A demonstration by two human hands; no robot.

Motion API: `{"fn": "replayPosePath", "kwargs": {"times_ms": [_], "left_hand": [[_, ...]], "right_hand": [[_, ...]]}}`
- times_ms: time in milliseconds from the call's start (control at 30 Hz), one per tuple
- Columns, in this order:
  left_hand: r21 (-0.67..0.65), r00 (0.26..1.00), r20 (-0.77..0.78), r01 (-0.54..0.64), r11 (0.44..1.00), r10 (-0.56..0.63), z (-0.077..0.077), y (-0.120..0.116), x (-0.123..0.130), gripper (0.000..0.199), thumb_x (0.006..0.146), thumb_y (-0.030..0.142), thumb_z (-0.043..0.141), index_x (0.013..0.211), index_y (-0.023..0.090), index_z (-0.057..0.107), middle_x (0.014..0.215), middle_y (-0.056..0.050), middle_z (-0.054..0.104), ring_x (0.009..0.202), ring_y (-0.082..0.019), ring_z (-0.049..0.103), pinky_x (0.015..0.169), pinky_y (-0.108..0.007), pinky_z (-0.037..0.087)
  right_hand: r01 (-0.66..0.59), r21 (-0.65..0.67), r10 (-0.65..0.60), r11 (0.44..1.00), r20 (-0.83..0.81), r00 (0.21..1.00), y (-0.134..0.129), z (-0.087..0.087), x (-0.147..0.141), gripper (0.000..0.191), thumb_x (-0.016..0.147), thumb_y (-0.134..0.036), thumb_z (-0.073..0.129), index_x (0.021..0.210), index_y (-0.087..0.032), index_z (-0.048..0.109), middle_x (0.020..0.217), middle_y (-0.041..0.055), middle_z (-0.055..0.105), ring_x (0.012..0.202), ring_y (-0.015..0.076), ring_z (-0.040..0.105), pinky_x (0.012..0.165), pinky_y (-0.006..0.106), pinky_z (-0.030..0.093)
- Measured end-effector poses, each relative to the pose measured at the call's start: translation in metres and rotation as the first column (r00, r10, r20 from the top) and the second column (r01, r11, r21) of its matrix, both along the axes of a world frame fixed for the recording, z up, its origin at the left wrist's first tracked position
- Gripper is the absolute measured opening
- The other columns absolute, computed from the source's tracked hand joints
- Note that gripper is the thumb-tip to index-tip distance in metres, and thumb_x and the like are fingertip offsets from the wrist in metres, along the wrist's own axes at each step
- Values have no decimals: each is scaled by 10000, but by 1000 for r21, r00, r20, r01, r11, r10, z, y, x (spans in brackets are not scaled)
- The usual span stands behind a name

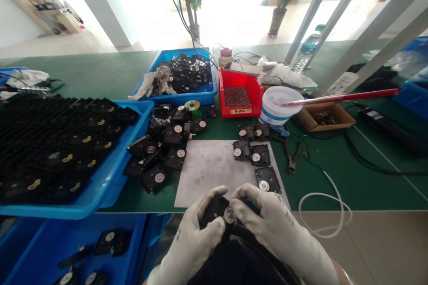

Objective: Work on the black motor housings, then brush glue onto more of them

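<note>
My left hand, in a white glove, is closed round a black plastic housing with a round silver disc on it. My right hand, gloved as well, pinches at the disc's right side, and its fingertips hide whatever they grip there. Both hands are just in front of the table edge, over my lap. Beyond them lies a stained white sheet. Several similar black housings with silver discs rest along its right side, and a loose pile of them is at its left.
A blue tray of black parts stands at left, another blue tray behind. A red bin of small screws, a white bucket, a cardboard box and pliers are to the right. Below left is a blue bin.
</note>
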State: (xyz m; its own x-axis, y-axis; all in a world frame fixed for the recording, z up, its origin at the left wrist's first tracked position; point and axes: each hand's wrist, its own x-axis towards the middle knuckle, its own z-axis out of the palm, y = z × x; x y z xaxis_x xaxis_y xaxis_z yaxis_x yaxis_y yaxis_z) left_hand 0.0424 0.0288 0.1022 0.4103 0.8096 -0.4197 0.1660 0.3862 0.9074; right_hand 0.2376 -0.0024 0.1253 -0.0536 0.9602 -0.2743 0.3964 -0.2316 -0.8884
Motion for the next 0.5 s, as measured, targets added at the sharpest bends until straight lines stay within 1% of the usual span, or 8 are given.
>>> {"fn": "replayPosePath", "kwargs": {"times_ms": [100,233,367,500], "left_hand": [[21,999,-17,-31,999,31,-1,-1,0,627,809,411,717,1390,182,664,1345,-98,751,1217,-328,697,995,-344,577],[17,998,1,-67,998,67,2,-2,1,605,808,404,738,1368,180,690,1350,-102,754,1268,-344,676,1035,-347,562],[7,996,31,-88,996,88,3,-2,2,604,797,414,765,1350,177,706,1358,-104,751,1314,-365,651,1082,-371,543],[-1,996,30,-88,996,88,2,-1,2,612,800,426,777,1355,180,706,1348,-108,754,1302,-364,660,1061,-370,561]], "right_hand": [[10,-22,-9,1000,15,1000,1,6,-2,195,1012,-345,548,892,-233,654,800,-9,728,723,144,688,643,237,461],[22,-17,-21,1000,43,999,1,12,-4,177,1007,-320,556,889,-234,656,775,-19,712,706,133,675,625,222,445],[29,-1,-29,1000,40,999,1,13,-3,181,1005,-333,561,885,-235,655,770,-16,716,702,139,677,623,224,444],[26,1,-27,1000,28,999,1,12,-3,181,1009,-332,553,891,-236,652,789,-7,726,711,145,685,617,224,449]]}}
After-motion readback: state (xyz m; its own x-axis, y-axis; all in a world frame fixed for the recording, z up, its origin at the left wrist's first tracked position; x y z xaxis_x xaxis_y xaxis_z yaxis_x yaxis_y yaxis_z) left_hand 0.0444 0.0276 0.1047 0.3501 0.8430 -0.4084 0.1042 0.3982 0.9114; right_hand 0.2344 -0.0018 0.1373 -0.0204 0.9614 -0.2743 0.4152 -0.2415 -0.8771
